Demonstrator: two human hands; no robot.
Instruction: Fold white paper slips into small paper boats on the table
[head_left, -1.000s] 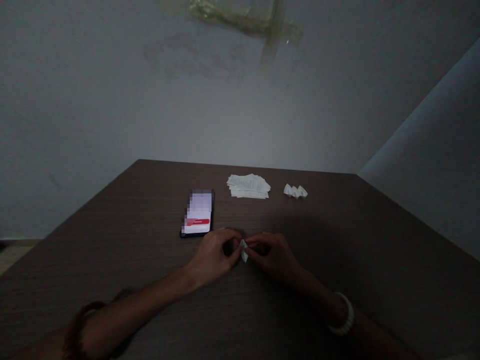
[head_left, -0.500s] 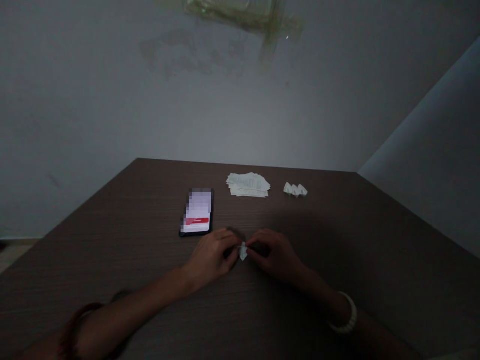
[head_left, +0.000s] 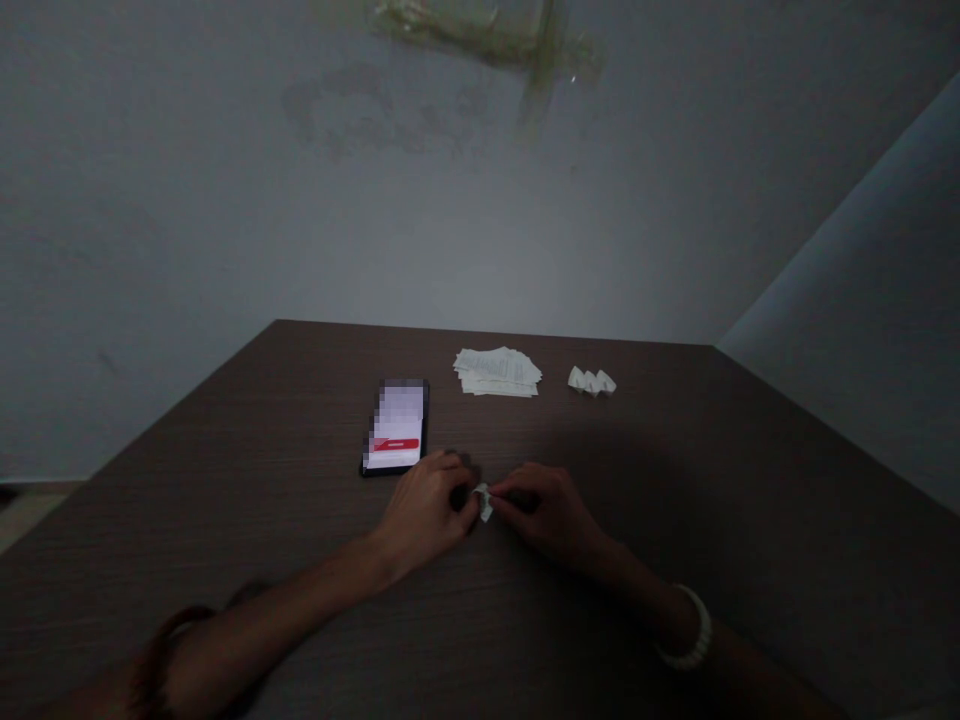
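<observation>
- Room: a pale grey painted wall [head_left: 450, 210] rises beyond the table, with a greenish stained patch [head_left: 487, 30] high up and a lighter grey sloping surface [head_left: 847, 300] to the right
- Table: a dark brown wood-grain tabletop [head_left: 225, 520] fills the lower part of the view, dimly lit
- Far side of the tabletop: a black smartphone [head_left: 395, 425] lies with its screen lit, mostly pixelated apart from a red bar; right of it sits a loose stack of white printed paper slips [head_left: 496, 372], then a small white zigzag-folded paper piece [head_left: 591, 381]
- Arms: both reach in from the near edge, the left wearing a dark bracelet [head_left: 169, 640] and the right a white bangle [head_left: 686, 630]
- Hands: the left hand [head_left: 424, 510] and right hand [head_left: 544, 510] are close together, fingers curled, not spread, each pinching the paper from its own side; the left hand is just beside the phone's lower corner
- Held thing: a small folded white paper piece [head_left: 484, 503] sits between the fingertips, partly hidden, its long axis running roughly away from the person with a slight tilt, about equally near both hands
</observation>
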